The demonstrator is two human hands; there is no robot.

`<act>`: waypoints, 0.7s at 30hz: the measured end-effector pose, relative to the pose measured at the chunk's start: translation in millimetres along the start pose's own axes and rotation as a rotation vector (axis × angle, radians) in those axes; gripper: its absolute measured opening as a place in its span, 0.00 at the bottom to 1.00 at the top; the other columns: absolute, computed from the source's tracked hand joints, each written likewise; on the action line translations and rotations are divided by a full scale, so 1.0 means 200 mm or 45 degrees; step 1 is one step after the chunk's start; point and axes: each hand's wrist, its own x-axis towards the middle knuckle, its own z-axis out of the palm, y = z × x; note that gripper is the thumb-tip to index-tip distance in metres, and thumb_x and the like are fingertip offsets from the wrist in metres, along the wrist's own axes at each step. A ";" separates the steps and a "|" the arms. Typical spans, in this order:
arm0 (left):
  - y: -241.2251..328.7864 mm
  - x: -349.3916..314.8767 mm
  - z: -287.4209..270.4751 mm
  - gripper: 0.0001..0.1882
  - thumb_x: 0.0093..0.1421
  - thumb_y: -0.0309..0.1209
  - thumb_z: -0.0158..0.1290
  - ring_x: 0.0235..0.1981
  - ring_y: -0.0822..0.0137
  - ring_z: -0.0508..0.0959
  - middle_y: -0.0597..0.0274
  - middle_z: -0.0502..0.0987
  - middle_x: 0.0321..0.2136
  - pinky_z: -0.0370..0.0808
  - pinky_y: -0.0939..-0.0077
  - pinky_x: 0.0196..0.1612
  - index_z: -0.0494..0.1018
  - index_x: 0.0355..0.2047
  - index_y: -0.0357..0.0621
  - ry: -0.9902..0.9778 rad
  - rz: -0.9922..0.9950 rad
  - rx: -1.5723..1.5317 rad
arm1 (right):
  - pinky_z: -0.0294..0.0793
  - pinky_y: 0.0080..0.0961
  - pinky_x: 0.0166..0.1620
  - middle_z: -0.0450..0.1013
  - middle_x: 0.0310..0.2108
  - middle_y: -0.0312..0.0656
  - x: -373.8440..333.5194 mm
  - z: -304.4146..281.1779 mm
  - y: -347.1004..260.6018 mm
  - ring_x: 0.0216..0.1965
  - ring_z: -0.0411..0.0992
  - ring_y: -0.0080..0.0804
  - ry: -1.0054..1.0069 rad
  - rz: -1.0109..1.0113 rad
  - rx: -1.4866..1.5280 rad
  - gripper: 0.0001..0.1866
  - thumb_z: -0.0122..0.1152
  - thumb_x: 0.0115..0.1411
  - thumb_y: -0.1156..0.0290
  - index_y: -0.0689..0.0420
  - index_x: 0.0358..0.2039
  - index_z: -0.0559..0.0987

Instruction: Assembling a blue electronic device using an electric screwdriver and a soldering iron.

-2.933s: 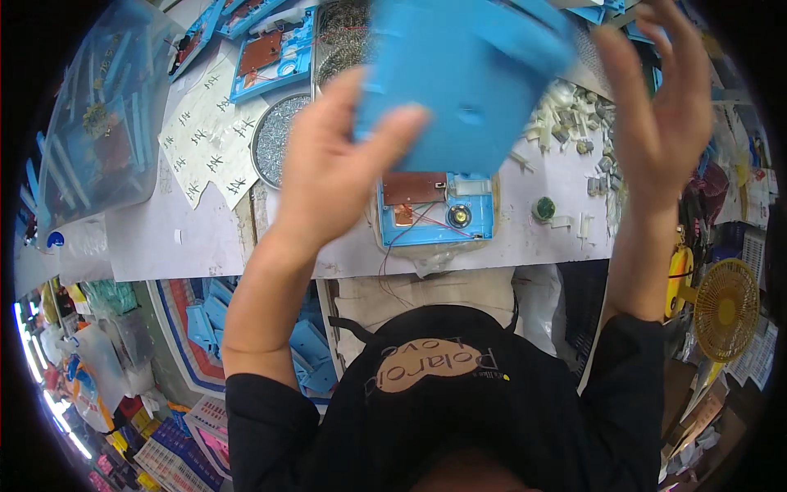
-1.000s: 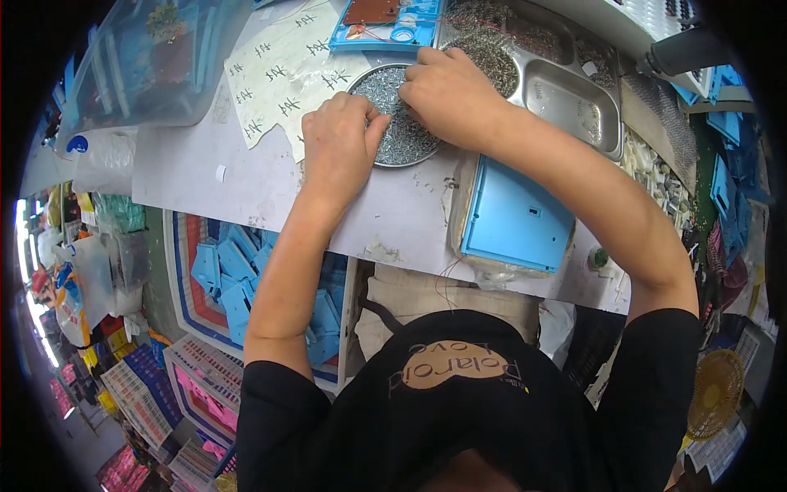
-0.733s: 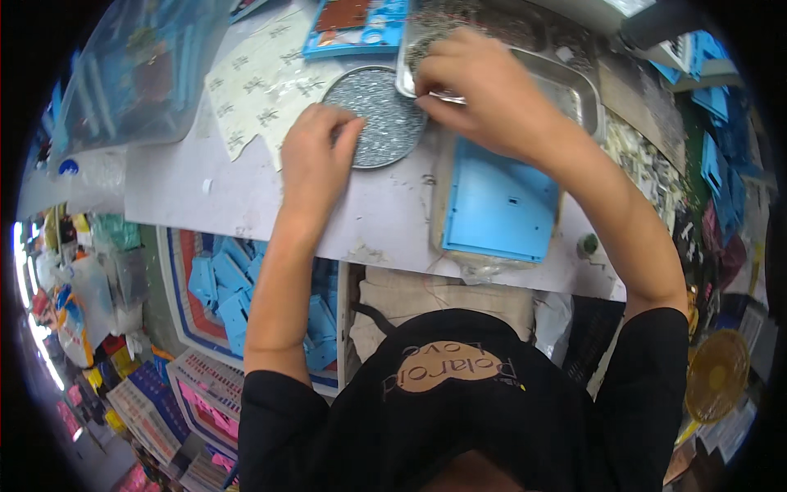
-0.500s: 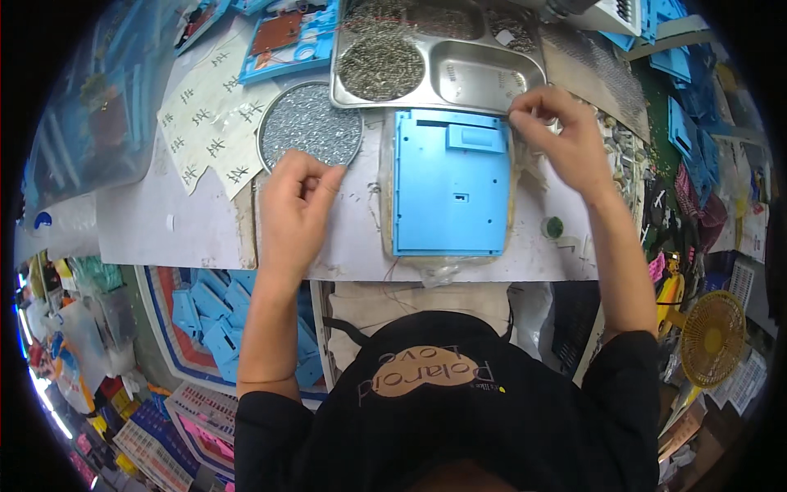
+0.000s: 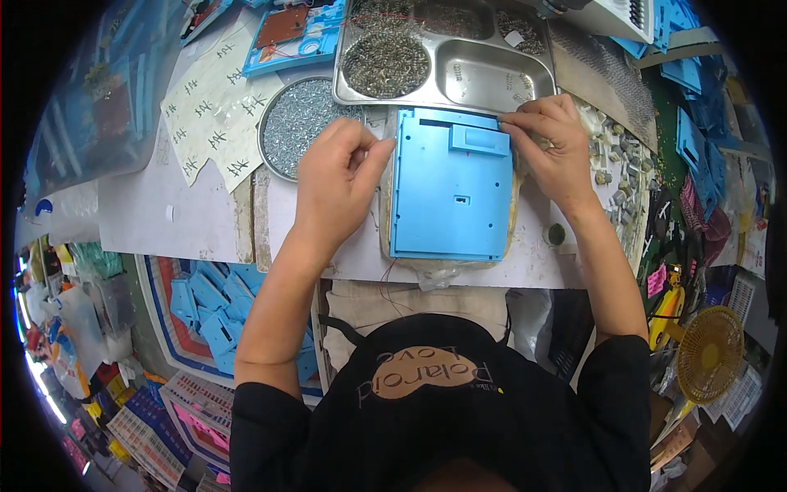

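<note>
round dish of screws (image 5: 297, 125) lies at left on the workbench (image 5: 147, 213); left hand (image 5: 338, 184), fingers curled and pinched, touches the left edge of the blue plastic panel (image 5: 449, 190), whether it holds anything i cannot tell; panel lies flat below the steel compartment tray (image 5: 484, 78); right hand (image 5: 556, 148) pinches its upper right corner.

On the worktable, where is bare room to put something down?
Bare table lies left of the left hand, below the marked paper sheets. Crowded: the round dish of screws, steel tray, blue panel, and small parts beyond the right hand.
</note>
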 end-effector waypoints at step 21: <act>-0.04 0.09 0.04 0.13 0.63 0.32 0.62 0.24 0.74 0.65 0.66 0.68 0.22 0.63 0.78 0.28 0.73 0.27 0.37 -0.070 -0.005 -0.047 | 0.66 0.41 0.56 0.72 0.53 0.41 -0.09 -0.11 -0.14 0.51 0.67 0.43 -0.368 -0.250 -0.696 0.35 0.66 0.49 0.73 0.57 0.61 0.75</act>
